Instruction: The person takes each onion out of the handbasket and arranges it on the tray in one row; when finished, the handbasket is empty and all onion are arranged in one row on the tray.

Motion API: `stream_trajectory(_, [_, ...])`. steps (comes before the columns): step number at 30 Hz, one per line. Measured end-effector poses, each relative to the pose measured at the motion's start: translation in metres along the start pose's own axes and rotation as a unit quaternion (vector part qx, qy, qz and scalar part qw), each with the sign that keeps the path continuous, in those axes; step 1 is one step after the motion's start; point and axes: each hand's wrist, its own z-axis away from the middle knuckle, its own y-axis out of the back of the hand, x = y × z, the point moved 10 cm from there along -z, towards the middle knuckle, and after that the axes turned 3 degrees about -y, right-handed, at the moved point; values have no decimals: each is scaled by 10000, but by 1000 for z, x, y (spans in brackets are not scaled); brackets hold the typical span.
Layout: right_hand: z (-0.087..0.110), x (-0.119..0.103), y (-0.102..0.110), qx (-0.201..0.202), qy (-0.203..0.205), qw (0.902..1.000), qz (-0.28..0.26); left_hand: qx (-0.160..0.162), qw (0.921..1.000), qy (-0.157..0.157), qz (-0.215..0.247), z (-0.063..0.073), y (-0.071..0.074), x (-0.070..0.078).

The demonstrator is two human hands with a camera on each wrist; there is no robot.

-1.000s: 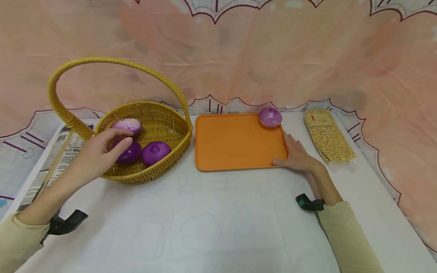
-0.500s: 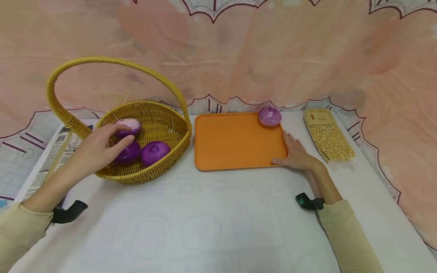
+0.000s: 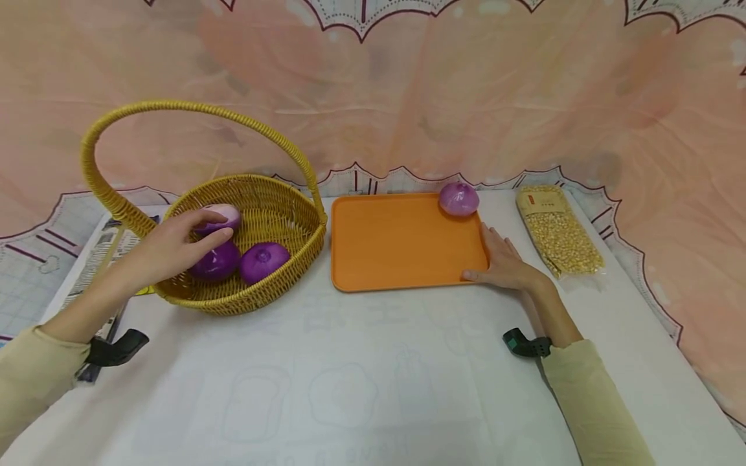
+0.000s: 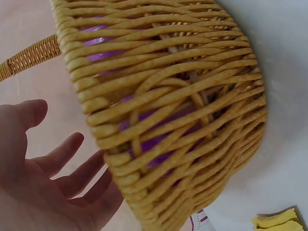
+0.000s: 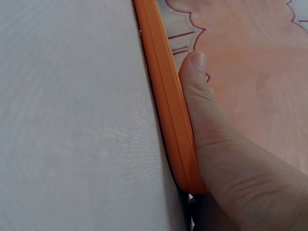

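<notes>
the left hand (image 3: 168,250), being the nearer, is arching loosely parted fingers over the pale onion (image 3: 230,211) inside the one basket (image 3: 271,223); whether they are touching it cannot be told, its long axis being partly covered. the right hand (image 3: 504,262) is resting spread fingers against the one orange tray (image 3: 402,243), gripping nothing. two darker onions (image 3: 265,264) are sitting near the pale one, a fourth onion (image 3: 458,199) is occupying the tray's far right corner, and one kernel bag (image 3: 564,236) is lying to the right.

Head cam sits high at 6 o'clock, tilted down toward 12, taking in the worktop (image 3: 350,362). Left wrist cam (image 3: 118,348), at its 8, faces roughly 1, close on the basket (image 4: 231,115); right wrist cam (image 3: 524,343), at 4, faces about 11, tight on the tray (image 5: 171,110) edge. Head view shares both.
</notes>
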Motion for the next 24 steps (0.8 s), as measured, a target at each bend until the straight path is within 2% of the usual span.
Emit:
stream_trajectory(10, [0,-2,0,-2,9,10000,13,-392,9992,-62,103,-8,-2,2])
stream_trajectory(24, [0,-1,1,25,26,10000,91,-734,9965,-75,-388,-20,-4,7])
